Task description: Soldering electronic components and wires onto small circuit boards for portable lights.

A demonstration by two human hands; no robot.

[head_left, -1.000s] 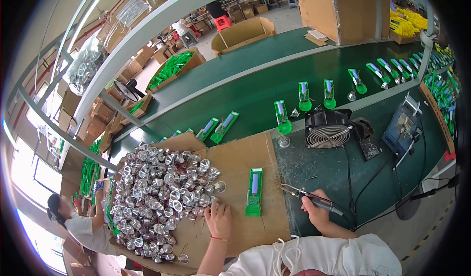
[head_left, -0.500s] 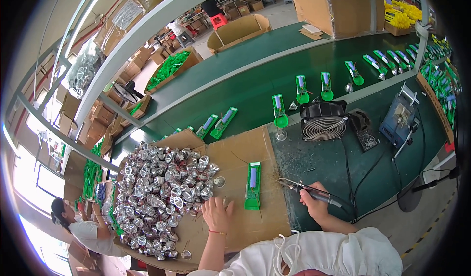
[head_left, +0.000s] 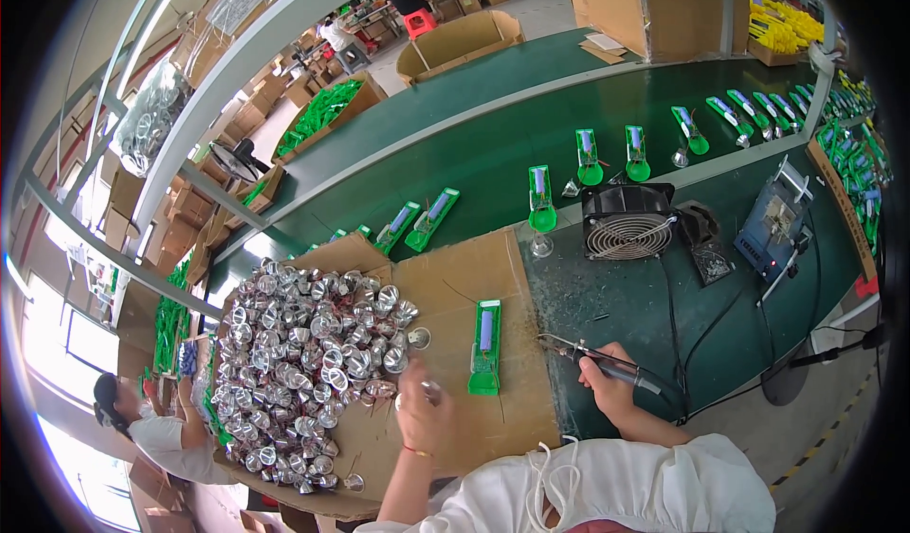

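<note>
My left hand (head_left: 422, 415), slightly blurred, is closed at the right edge of a heap of silver reflector cups (head_left: 303, 362). A shiny reflector cup (head_left: 431, 393) shows between its fingers. In my right hand (head_left: 611, 386) is a soldering iron (head_left: 640, 379) with a dark handle, its metal tip pointing left over the edge of the cardboard sheet (head_left: 521, 343). Between my hands a green plastic housing (head_left: 484, 348) with a purple cylindrical cell lies on the cardboard, thin wires sticking out at both ends. One loose reflector cup (head_left: 419, 338) rests beside the heap.
A black fan (head_left: 627, 222) stands ahead, with an iron stand (head_left: 706, 249) and a blue soldering station (head_left: 773, 225) to its right. Several green housings line the green conveyor belt (head_left: 483, 163) beyond. Cables cross the bench at right. Another person (head_left: 161, 429) works at far left.
My left hand has closed from spread fingers and lifted slightly, now with a reflector cup in it. My right hand keeps the soldering iron in nearly the same place. The view has shifted slightly.
</note>
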